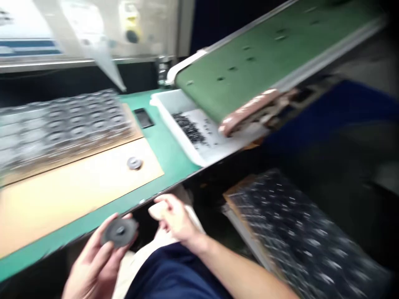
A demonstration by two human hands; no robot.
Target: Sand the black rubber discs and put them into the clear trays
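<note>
My left hand (98, 259) grips a dark grey round disc (120, 232) with a small raised hub at its centre, thumb on the near edge and fingers behind. To its right, just off the table's front edge, my right hand (177, 220) is closed with curled fingers. Something pale shows at its fingertips, too blurred to name. A smaller grey round part (134, 163) with a light centre lies on the tan board (93, 174), beyond both hands.
Clear moulded trays (77, 120) with round parts stand at left. Behind lies a dark phone-like slab (144, 118). A green conveyor belt (237, 66) carrying small pieces slopes into a white bin (174, 137) of small black pieces. Low at right sits a filled dark tray (299, 232).
</note>
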